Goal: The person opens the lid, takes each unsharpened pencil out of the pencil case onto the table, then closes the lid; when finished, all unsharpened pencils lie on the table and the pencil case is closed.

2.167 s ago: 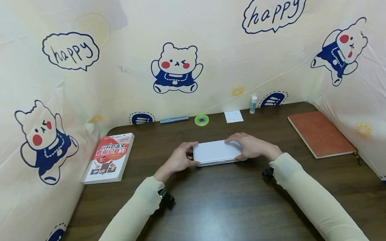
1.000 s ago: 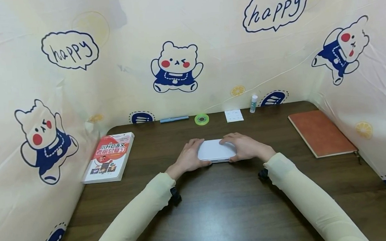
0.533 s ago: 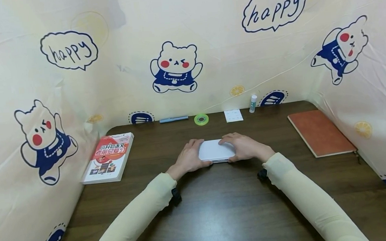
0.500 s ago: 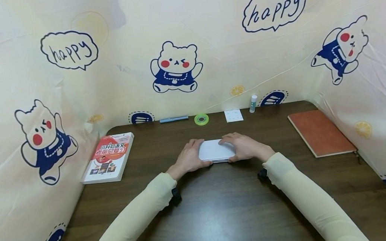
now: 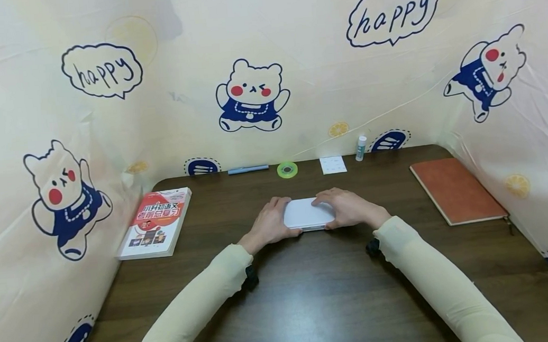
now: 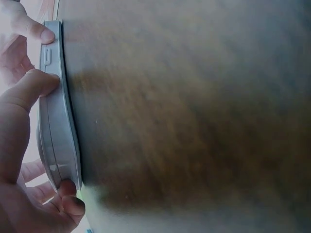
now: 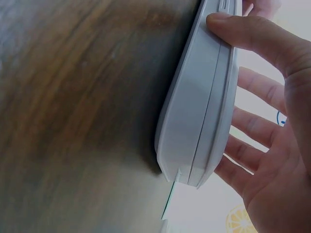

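Note:
A flat white plastic case [image 5: 307, 212] with rounded corners lies on the dark wooden table [image 5: 302, 296], between my two hands. A seam runs round its side, and a small latch shows on its front in the left wrist view. My left hand [image 5: 269, 224] grips the left end, thumb on the front side and a fingertip at the end. At the right end my right hand [image 5: 350, 209] holds the case, its thumb pressed on the front near the latch. The right wrist view shows the fingers spread behind it. What is inside the case is hidden.
A red-and-white book [image 5: 155, 221] lies left; a brown notebook [image 5: 459, 190] lies right. Along the back edge are a blue pen [image 5: 248, 169], a roll of green tape [image 5: 286, 170], a white paper square [image 5: 333, 165] and an upright glue stick [image 5: 360, 148].
Since the oldest frame both hands have moved closer together and cover more of the case's ends; the left hand has shifted right. Over the last second they stay nearly still.

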Action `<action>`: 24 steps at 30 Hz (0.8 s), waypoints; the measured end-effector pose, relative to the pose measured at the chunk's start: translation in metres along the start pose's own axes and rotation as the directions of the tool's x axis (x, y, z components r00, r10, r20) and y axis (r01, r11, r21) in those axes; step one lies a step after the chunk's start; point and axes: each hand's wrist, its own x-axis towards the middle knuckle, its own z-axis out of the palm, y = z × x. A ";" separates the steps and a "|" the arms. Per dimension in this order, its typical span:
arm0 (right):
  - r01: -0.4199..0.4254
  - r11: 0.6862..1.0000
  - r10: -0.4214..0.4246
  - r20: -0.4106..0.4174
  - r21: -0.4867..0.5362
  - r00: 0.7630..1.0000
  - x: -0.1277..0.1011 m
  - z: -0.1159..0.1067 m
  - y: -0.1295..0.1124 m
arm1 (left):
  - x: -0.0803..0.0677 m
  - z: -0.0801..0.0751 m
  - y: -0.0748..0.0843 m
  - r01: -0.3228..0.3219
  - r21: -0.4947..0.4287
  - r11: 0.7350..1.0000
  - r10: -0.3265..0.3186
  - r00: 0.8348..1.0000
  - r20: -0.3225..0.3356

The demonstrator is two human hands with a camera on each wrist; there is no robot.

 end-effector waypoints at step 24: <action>0.024 1.000 -0.024 0.004 -0.014 1.000 0.001 -0.005 -0.001 | -0.001 -0.001 0.003 -0.006 -0.022 1.000 0.006 1.000 -0.006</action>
